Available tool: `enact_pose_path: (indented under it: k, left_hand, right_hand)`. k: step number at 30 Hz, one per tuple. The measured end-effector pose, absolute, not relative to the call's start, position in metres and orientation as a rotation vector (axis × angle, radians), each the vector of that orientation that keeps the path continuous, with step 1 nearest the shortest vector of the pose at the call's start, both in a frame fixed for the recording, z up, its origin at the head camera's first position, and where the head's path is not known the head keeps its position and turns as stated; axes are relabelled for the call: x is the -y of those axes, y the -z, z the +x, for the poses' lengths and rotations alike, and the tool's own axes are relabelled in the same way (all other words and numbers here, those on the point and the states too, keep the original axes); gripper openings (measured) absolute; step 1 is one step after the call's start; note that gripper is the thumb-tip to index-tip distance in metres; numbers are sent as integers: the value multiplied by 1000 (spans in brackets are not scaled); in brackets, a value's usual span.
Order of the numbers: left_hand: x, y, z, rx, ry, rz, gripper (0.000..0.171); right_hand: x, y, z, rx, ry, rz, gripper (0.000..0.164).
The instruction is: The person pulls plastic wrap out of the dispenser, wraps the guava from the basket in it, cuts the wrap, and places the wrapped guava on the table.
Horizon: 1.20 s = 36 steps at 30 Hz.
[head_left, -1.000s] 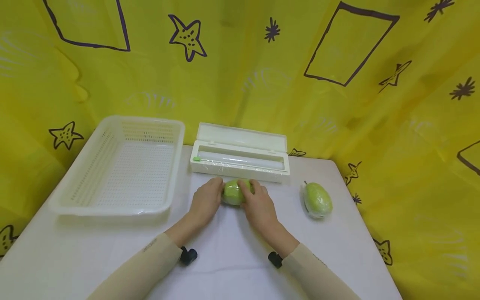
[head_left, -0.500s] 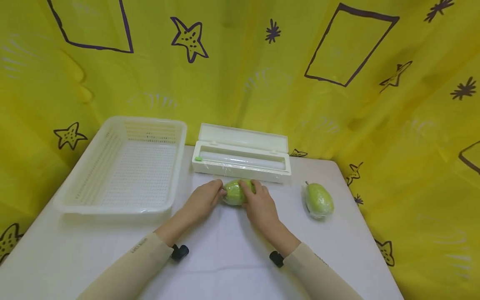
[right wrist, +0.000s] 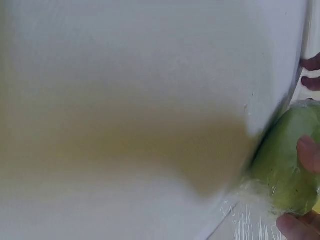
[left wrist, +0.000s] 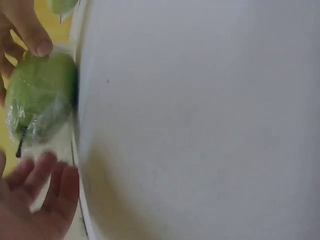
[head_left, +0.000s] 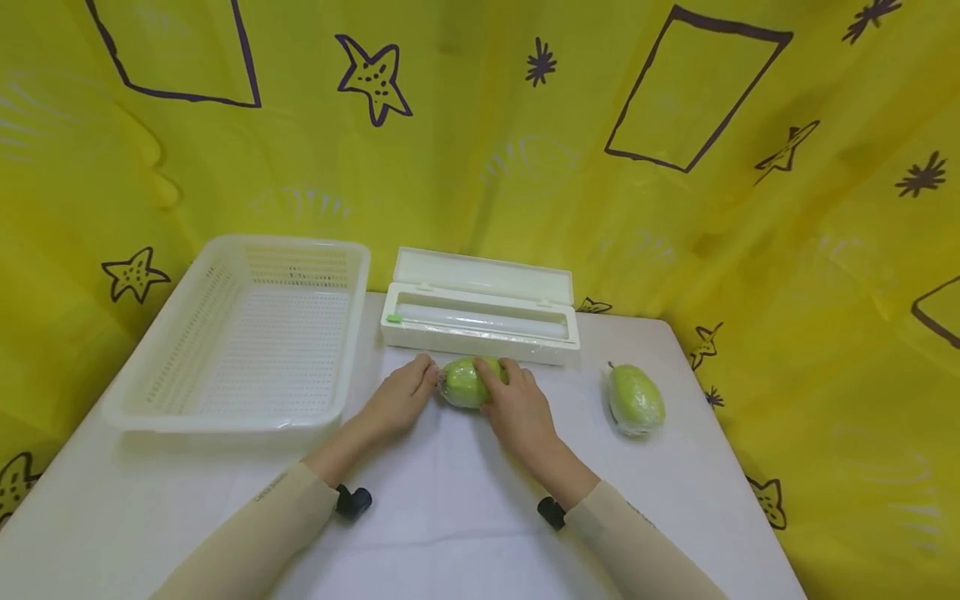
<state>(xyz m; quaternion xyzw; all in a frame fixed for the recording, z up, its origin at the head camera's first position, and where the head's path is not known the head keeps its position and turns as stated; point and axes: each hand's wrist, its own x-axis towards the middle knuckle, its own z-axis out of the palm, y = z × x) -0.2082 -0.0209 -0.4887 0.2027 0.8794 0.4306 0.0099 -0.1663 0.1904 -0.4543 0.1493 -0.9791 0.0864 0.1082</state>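
A green pear (head_left: 461, 383) wrapped in cling film lies on the white table in front of the film box. My right hand (head_left: 517, 408) grips its right end, the thumb (right wrist: 309, 154) pressed on the near side. At the stem end is my left hand (head_left: 401, 396); in the left wrist view its fingers (left wrist: 62, 192) are spread, a little apart from the dark stem (left wrist: 21, 142). Crinkled film shows around that end in the left wrist view. Loose film also shows beyond the right end in the right wrist view.
Behind the hands stands a white cling film box (head_left: 480, 329), lid raised, with a roll inside and a green slider (head_left: 394, 317). A second wrapped pear (head_left: 635, 400) lies to the right. On the left is a white plastic basket (head_left: 225, 421). A yellow curtain (head_left: 465, 125) hangs behind.
My left hand has drawn a little left and away from the pear, baring its stem end. My right hand stays on the other end.
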Motion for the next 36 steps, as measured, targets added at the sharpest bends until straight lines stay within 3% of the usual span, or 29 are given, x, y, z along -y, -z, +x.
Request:
enact_pose_path:
  k: [4,7,12,15,19,26,31,36]
  left_hand:
    - [22,481,-197,-2900,-1538,499,25]
    - [16,476,-184,-2998,-1579,620,27]
    - [-5,470,-172,-3135,-1021,962,54]
    - [-16,467,-175,-3160,-785,940,69]
    - [-24,466,-185,-3190,-678,853,76]
    - [-29,462,-200,-3204,-682,811,72]
    - [-28,460,-209,-3206,-684,791,66]
    - [-27,458,-214,-3171,-660,777,74]
  right_hand:
    - [-189,452,-167,2877,-250,449,74]
    - [-189,452,-168,2862,-218,464,76]
    - [-189,455,-174,2857,-154,479,82]
    - [-189,458,-179,2857,-153,472,83]
    - [-189,462,-182,2849,-211,479,83]
    - [-187,467,-185,2837,-329,474,93]
    - [-186,467,-196,2790,-290,444,85]
    - [-189,460,-209,2795,-272,494,78]
